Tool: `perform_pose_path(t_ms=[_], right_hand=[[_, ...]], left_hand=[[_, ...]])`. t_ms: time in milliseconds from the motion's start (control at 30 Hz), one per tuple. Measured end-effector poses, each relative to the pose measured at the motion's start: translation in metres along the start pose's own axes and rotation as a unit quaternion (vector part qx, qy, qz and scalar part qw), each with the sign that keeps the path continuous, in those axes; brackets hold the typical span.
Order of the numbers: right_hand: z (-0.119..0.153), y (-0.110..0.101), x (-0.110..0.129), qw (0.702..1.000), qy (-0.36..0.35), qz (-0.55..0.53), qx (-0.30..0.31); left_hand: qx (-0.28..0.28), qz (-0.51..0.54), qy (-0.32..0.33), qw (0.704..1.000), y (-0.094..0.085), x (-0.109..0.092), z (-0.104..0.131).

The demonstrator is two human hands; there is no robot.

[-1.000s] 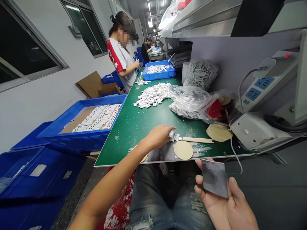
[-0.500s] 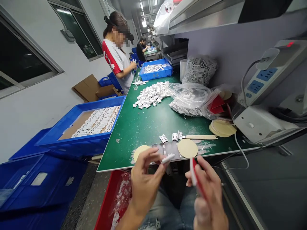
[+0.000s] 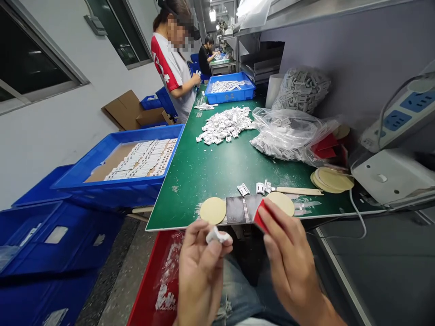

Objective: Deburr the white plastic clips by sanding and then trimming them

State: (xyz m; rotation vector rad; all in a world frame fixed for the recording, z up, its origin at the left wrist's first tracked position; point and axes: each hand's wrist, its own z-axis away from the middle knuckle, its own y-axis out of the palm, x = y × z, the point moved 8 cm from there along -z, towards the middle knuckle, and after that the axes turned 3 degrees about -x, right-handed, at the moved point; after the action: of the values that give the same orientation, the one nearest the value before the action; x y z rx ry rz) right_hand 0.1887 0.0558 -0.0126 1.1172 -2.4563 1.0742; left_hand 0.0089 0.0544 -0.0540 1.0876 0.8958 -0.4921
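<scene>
My left hand (image 3: 204,267) is closed on a small white plastic part (image 3: 217,235), just in front of the table's near edge. To its right, my right hand (image 3: 292,258) pinches a red piece (image 3: 261,217) between thumb and fingers. Behind the hands, a pale round disc (image 3: 213,210) lies at the table edge beside a dark strip (image 3: 235,209). A second pale disc (image 3: 283,202) is partly covered by my right fingers. Several white parts (image 3: 260,188) and a wooden-handled tool (image 3: 299,191) lie beyond the strip.
A pile of white parts (image 3: 226,124) and a plastic bag of parts (image 3: 282,140) sit on the green table (image 3: 190,181). Blue trays (image 3: 115,185) stand left, a red bin (image 3: 152,276) below. A power strip (image 3: 397,118) is at right. A person (image 3: 173,63) stands beyond.
My left hand has turned, and the white part now tilts differently in its fingers. My right hand has risen to the far disc with the red piece. The camera view has shifted.
</scene>
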Motion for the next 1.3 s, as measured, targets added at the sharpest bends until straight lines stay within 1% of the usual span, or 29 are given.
perform_pose_path(t_ms=[33,67,100,133,167,233,267,333,367,400,433,467,500,533,567,600,633,667,733,767,833,867,900,967,1000,1033,1133,1167,1300], right_hand=[[0.003,-0.003,0.012,0.997,-0.069,-0.026,-0.012],[0.008,-0.005,0.024,0.988,-0.147,-0.034,-0.02],[0.012,-0.005,0.032,0.977,-0.209,-0.031,-0.018],[0.014,-0.003,0.034,0.972,-0.236,-0.018,-0.01],[0.012,-0.002,0.029,0.974,-0.226,0.0,-0.005],[0.004,-0.003,0.012,0.986,-0.163,0.02,-0.015],[0.003,-0.006,0.009,0.985,-0.168,0.014,-0.023],[0.007,-0.006,0.019,0.965,-0.261,-0.004,-0.006],[0.009,-0.005,0.022,0.959,-0.283,-0.007,0.012],[0.008,-0.004,0.019,0.966,-0.259,-0.001,0.02],[0.004,-0.006,0.01,0.98,-0.197,0.011,0.014],[0.002,-0.01,0.001,0.991,-0.131,0.019,-0.01],[0.003,-0.016,-0.004,0.995,-0.095,0.015,-0.039],[0.006,-0.019,-0.002,0.993,-0.103,0.003,-0.06],[0.01,-0.02,0.005,0.988,-0.141,-0.01,-0.061],[0.014,-0.019,0.011,0.981,-0.184,-0.021,-0.053],[0.016,-0.015,0.012,0.981,-0.191,-0.013,-0.029],[0.015,-0.012,0.006,0.987,-0.159,0.007,-0.014],[0.013,-0.015,-0.005,0.995,-0.091,0.034,-0.032],[0.014,-0.016,-0.003,0.993,-0.108,0.022,-0.041],[0.019,-0.016,0.013,0.977,-0.209,-0.016,-0.04],[0.022,-0.013,0.017,0.969,-0.247,-0.023,-0.025],[0.02,-0.01,0.014,0.971,-0.239,-0.015,-0.014],[0.011,-0.011,-0.005,0.988,-0.153,0.018,-0.031],[0.009,-0.013,-0.012,0.991,-0.121,0.03,-0.04],[0.008,-0.015,-0.016,0.993,-0.108,0.037,-0.042],[0.014,-0.015,-0.005,0.986,-0.166,0.018,-0.017],[0.017,-0.016,-0.001,0.985,-0.175,0.006,-0.013],[0.024,-0.021,0.001,0.99,-0.13,-0.052,-0.02]], left_hand=[[-0.014,0.045,-0.112,0.993,-0.002,0.015,0.001],[-0.026,0.08,-0.208,0.975,-0.002,0.027,0.005],[-0.035,0.105,-0.276,0.955,-0.001,0.036,0.011],[-0.039,0.119,-0.318,0.94,0.0,0.041,0.015],[-0.039,0.123,-0.343,0.93,0.0,0.044,0.019],[-0.031,0.121,-0.367,0.922,0.002,0.049,0.024],[-0.021,0.124,-0.38,0.916,0.004,0.052,0.027],[0.003,0.14,-0.409,0.902,0.007,0.056,0.033],[0.014,0.15,-0.416,0.897,0.009,0.057,0.035],[0.022,0.156,-0.419,0.894,0.009,0.057,0.036],[0.023,0.157,-0.419,0.894,0.008,0.057,0.036],[0.022,0.152,-0.419,0.895,0.007,0.056,0.037],[0.027,0.145,-0.422,0.895,0.007,0.055,0.038],[0.037,0.139,-0.43,0.891,0.008,0.055,0.04],[0.05,0.137,-0.439,0.886,0.01,0.054,0.042],[0.058,0.141,-0.447,0.881,0.012,0.053,0.044],[0.059,0.148,-0.453,0.877,0.014,0.053,0.046],[0.05,0.157,-0.455,0.875,0.015,0.052,0.047],[0.013,0.17,-0.452,0.876,0.013,0.052,0.048],[-0.001,0.169,-0.454,0.875,0.012,0.053,0.049],[-0.013,0.17,-0.465,0.868,0.012,0.055,0.053],[-0.017,0.174,-0.468,0.866,0.012,0.056,0.054],[-0.022,0.178,-0.468,0.865,0.011,0.056,0.054],[-0.038,0.186,-0.458,0.869,0.009,0.054,0.054],[-0.044,0.185,-0.453,0.871,0.007,0.053,0.054],[-0.046,0.182,-0.451,0.873,0.007,0.053,0.054],[-0.038,0.183,-0.447,0.875,0.007,0.051,0.053],[-0.036,0.185,-0.445,0.876,0.007,0.051,0.053],[-0.017,0.186,-0.438,0.88,0.008,0.051,0.052]])
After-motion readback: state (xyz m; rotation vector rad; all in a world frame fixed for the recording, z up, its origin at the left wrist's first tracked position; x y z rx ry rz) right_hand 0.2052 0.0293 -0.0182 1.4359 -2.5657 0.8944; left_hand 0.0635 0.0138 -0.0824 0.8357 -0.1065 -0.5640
